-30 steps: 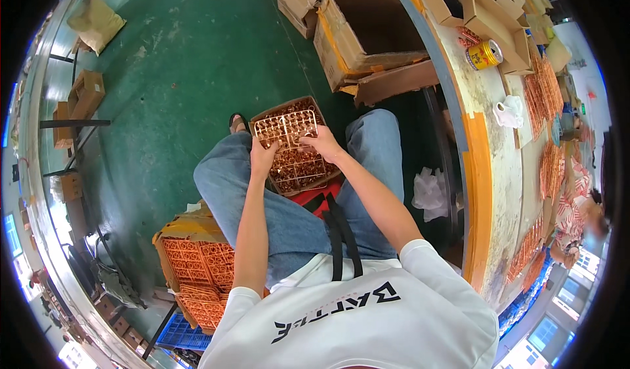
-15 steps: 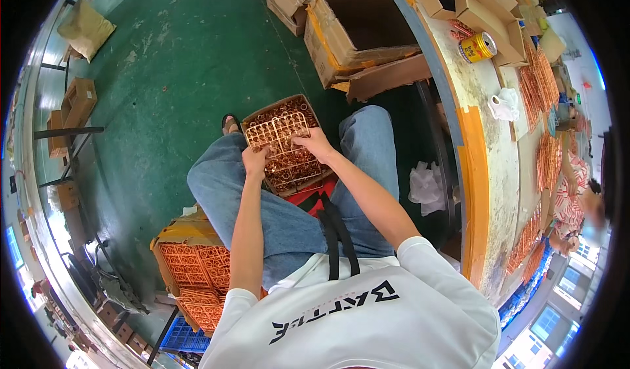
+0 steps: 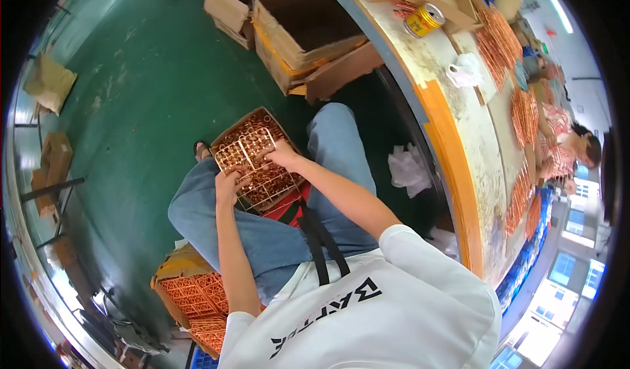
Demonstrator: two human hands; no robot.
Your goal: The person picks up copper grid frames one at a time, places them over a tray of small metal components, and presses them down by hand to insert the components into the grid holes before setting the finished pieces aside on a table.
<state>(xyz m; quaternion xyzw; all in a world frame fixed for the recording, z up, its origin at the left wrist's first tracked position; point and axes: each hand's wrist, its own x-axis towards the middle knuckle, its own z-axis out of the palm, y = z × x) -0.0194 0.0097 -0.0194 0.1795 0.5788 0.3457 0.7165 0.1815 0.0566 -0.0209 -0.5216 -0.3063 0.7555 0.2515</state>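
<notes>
Frame [image 3: 245,147] of thin bars is tilting over an open box [image 3: 237,127] of shiny rings [image 3: 264,121]. The left hand [image 3: 228,184] is pinching its left side, and the right hand [image 3: 282,156] is gripping its right side. They seem to be working at the little parts; the next move is likely needing a steady hold and a careful push. The frame is looking flat and coppery, with pale edges and many small holes.
</notes>
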